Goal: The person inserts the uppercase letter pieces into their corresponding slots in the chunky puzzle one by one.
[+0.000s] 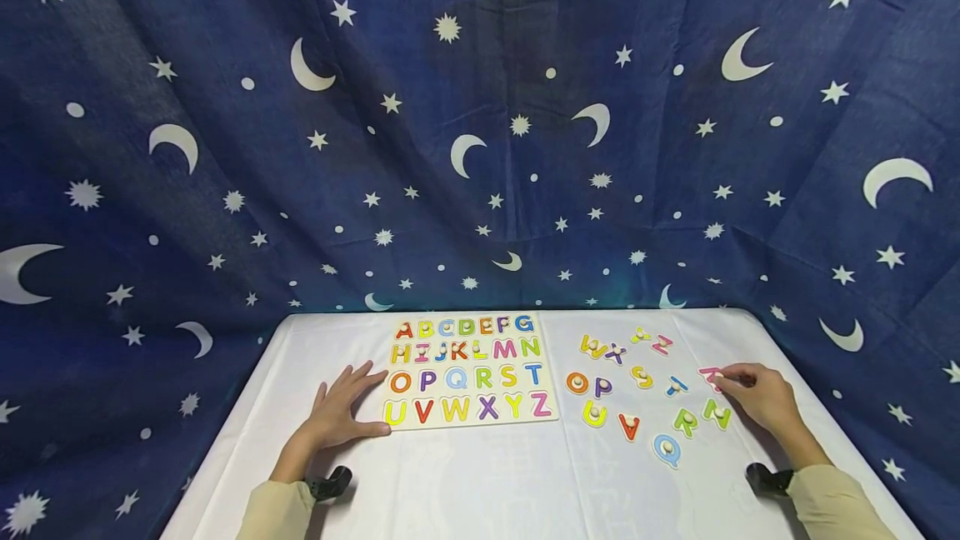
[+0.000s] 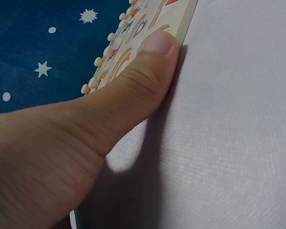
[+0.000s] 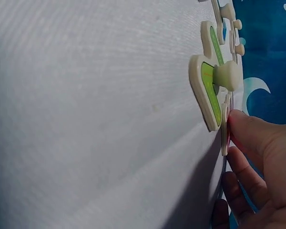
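A wooden alphabet puzzle board (image 1: 471,427) lies on the white-covered table. My left hand (image 1: 337,408) rests at its left edge with fingers spread. In the left wrist view the thumb (image 2: 157,52) lies on the board's near corner. At the far right my right hand (image 1: 765,397) pinches a pink letter puzzle piece (image 1: 708,375), which looks like the M and is partly covered by the fingers. The right wrist view shows this pink piece (image 3: 225,131) edge-on at the thumb, just behind the green N piece (image 3: 207,86) with its round knob.
Knobbed pieces fill the board's top row and H to L. Loose letters lie right of the board, among them the orange O (image 1: 577,383), red V or A shape (image 1: 628,426), blue Q (image 1: 666,449) and green R (image 1: 686,422). A starry blue curtain (image 1: 480,148) hangs behind the table.
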`<state>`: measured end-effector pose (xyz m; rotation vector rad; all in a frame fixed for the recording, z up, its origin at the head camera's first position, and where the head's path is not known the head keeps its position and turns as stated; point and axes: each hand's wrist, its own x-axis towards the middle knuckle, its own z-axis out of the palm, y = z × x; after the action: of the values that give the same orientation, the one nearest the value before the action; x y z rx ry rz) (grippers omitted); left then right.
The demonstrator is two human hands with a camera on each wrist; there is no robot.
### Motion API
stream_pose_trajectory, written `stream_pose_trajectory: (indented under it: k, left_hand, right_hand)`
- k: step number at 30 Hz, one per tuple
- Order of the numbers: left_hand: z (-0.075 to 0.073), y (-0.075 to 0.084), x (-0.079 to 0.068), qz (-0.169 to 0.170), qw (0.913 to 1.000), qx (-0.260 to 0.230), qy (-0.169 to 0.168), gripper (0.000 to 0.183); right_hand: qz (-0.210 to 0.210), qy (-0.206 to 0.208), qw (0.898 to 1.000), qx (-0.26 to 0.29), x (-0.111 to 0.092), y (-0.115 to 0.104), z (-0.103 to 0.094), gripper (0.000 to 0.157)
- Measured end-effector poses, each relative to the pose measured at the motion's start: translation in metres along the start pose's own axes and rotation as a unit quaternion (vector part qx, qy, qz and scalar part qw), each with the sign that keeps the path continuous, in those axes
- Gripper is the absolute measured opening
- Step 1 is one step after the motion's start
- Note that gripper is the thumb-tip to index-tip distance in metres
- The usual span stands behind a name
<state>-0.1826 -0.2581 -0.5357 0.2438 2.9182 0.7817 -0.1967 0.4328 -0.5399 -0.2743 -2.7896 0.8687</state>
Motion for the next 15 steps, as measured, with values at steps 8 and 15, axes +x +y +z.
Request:
stream_pose_trajectory:
  k: [8,15]
  left_hand:
    - [0.000,-0.001,0.000,0.001,1.0000,0.009,0.001,0.103]
    - [-0.001,0.002,-0.001,0.004,1.0000,0.009,0.001,0.102]
  right_hand:
    - [0.012,-0.004,1.000,0.003,0.000,0.000,0.000,0.030]
    - [-0.001,-0.009,1.000,0.002,0.008,-0.017,-0.004,0.027]
